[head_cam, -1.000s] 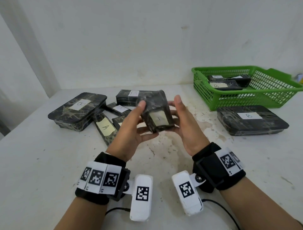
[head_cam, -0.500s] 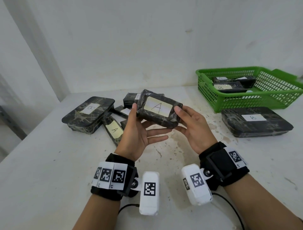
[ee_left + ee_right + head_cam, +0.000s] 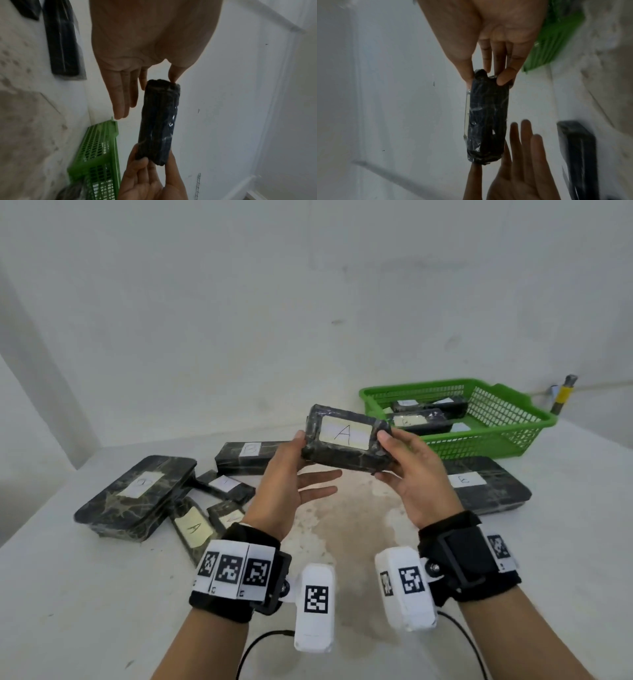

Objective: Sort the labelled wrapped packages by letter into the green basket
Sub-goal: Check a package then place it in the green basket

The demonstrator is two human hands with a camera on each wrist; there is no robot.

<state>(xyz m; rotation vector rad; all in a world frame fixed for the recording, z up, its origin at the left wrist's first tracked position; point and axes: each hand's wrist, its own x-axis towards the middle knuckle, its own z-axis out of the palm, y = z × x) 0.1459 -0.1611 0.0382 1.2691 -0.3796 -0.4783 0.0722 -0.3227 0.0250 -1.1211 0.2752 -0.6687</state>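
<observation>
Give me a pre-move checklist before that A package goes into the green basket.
1. Label readable: ok, the held package shows A.
2. Right hand grip: ok, thumb and fingers pinch the right end.
3. Left hand support: not ok, only the thumb touches the left end; its fingers are spread below.
4. Room in the green basket: ok, packages lie at its left part, bare floor to the right.
5. Basket letters match A: cannot tell, too blurred.
</observation>
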